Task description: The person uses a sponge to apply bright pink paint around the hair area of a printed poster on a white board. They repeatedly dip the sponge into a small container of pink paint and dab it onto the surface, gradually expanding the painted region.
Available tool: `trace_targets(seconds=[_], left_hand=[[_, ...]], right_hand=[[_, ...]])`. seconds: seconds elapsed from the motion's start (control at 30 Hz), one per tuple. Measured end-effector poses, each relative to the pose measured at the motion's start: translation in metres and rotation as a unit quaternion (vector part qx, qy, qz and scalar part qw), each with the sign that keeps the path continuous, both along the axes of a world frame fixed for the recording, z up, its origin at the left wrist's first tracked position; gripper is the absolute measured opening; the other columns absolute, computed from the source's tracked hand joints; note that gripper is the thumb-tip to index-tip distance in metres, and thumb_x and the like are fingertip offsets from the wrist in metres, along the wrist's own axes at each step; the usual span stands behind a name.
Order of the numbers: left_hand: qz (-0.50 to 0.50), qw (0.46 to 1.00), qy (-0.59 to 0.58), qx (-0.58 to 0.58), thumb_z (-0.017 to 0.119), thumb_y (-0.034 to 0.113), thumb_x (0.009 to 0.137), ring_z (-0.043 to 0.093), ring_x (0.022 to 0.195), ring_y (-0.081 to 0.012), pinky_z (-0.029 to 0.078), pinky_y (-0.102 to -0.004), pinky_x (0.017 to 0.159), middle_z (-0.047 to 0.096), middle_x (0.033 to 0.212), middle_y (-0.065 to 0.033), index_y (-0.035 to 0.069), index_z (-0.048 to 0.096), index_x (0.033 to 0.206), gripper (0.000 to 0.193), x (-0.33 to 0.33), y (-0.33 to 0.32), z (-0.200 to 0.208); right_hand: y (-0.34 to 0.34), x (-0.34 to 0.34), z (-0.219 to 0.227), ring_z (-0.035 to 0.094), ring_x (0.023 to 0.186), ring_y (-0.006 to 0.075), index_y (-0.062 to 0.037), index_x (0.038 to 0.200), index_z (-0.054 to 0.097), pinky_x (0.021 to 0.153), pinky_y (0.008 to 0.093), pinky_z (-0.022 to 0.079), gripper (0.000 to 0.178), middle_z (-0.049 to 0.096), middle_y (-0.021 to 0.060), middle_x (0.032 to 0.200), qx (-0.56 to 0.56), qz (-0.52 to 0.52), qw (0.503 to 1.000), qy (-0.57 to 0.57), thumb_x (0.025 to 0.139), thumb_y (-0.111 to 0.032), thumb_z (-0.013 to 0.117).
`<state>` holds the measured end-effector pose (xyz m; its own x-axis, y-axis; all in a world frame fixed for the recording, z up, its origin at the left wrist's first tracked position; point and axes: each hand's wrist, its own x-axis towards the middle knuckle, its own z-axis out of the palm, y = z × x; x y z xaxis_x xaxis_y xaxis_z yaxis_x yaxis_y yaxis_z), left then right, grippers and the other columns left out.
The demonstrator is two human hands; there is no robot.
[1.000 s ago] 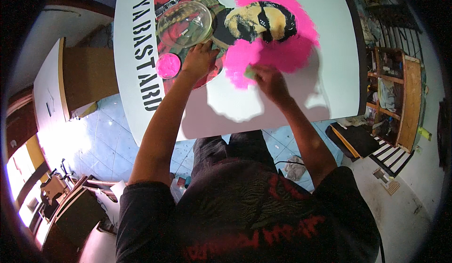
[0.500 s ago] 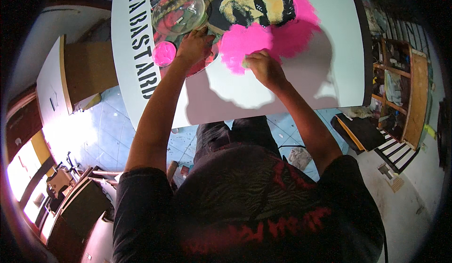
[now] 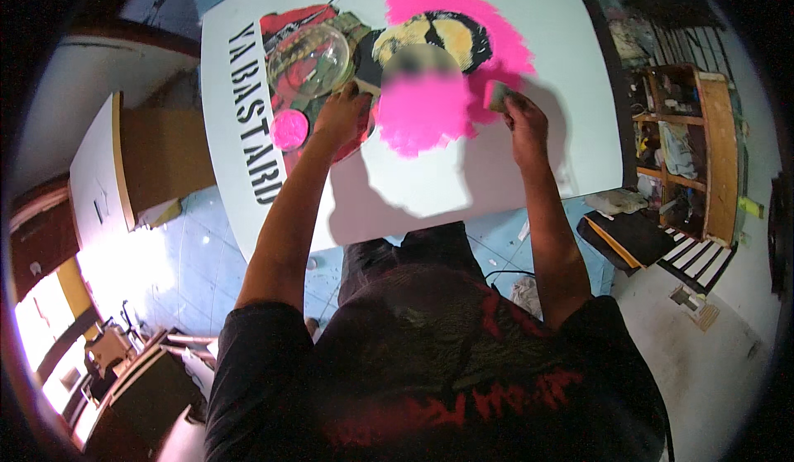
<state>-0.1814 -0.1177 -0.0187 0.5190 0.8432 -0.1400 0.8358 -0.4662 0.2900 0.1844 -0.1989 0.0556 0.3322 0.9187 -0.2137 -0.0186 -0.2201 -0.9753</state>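
Note:
My right hand (image 3: 527, 123) pinches a small greenish-grey sponge (image 3: 498, 95) with pink paint along its edge, over the pink area right of the portrait. Below me lies a large white painted board (image 3: 546, 160), with a portrait turned sideways and bright pink paint (image 3: 422, 119) around the head. My left hand (image 3: 341, 114) rests on the painted clothing, fingers apart, beside the lower right rim of a clear round bowl (image 3: 308, 61). A small round tub of pink paint (image 3: 289, 129) stands left of that hand. What lies under the left fingertips is hard to make out.
Black stencilled lettering (image 3: 255, 114) runs down the board's left side. To the right stands a wooden shelf unit (image 3: 691, 148) with assorted items, a black folder (image 3: 616, 243) below it. A white cabinet (image 3: 103, 181) is at left. Blue tiles (image 3: 194, 247) cover the floor.
My right hand has moved right with the sponge, away from the pink patch's lower edge. My left hand stays beside the bowl. The board sits slightly lower in view.

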Motion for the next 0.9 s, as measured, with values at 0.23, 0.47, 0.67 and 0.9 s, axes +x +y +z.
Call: trace_targets(seconds=[0.23, 0.47, 0.67, 0.9], left_hand=[[-0.05, 0.998, -0.027, 0.018, 0.078, 0.022, 0.072, 0.054, 0.118, -0.0389, 0.048, -0.0498, 0.096, 0.054, 0.125, -0.0202, 0.008, 0.062, 0.11, 0.044, -0.006, -0.002, 0.003], [-0.073, 0.991, -0.096, 0.052, 0.068, 0.024, 0.076, 0.06, 0.097, -0.0419, 0.052, -0.0537, 0.083, 0.059, 0.102, -0.0199, 0.007, 0.062, 0.097, 0.028, -0.016, 0.003, -0.015], [-0.122, 0.981, -0.151, 0.008, 0.072, 0.031, 0.079, 0.053, 0.122, -0.0396, 0.045, -0.0489, 0.102, 0.055, 0.13, -0.0206, 0.009, 0.061, 0.12, 0.048, -0.039, -0.008, 0.008], [-0.017, 0.945, -0.326, 0.033, 0.077, 0.018, 0.078, 0.051, 0.123, -0.0405, 0.041, -0.0476, 0.106, 0.055, 0.13, -0.0217, 0.006, 0.058, 0.122, 0.049, -0.115, -0.098, 0.05]], right_hand=[[-0.052, 0.129, 0.033, 0.067, 0.081, 0.0131, -0.0046, 0.112, 0.063, 0.066, 0.0227, 0.056, 0.026, 0.067, 0.0061, 0.104, 0.076, -0.32, 0.896, 0.298, 0.1, -0.028, 0.06], [-0.158, 0.102, 0.096, 0.067, 0.074, 0.017, -0.0057, 0.112, 0.062, 0.06, 0.0276, 0.058, 0.025, 0.07, 0.0047, 0.096, 0.179, -0.371, 0.858, 0.309, 0.101, -0.028, 0.057], [-0.263, 0.096, 0.126, 0.068, 0.077, 0.0204, 0.0002, 0.109, 0.061, 0.064, 0.0287, 0.061, 0.026, 0.069, 0.0095, 0.094, 0.222, -0.423, 0.817, 0.322, 0.1, -0.024, 0.058], [-0.336, 0.097, 0.138, 0.066, 0.074, 0.02, 0.0031, 0.11, 0.062, 0.062, 0.0271, 0.058, 0.027, 0.068, 0.0112, 0.094, 0.199, -0.53, 0.817, 0.107, 0.1, -0.021, 0.06]])
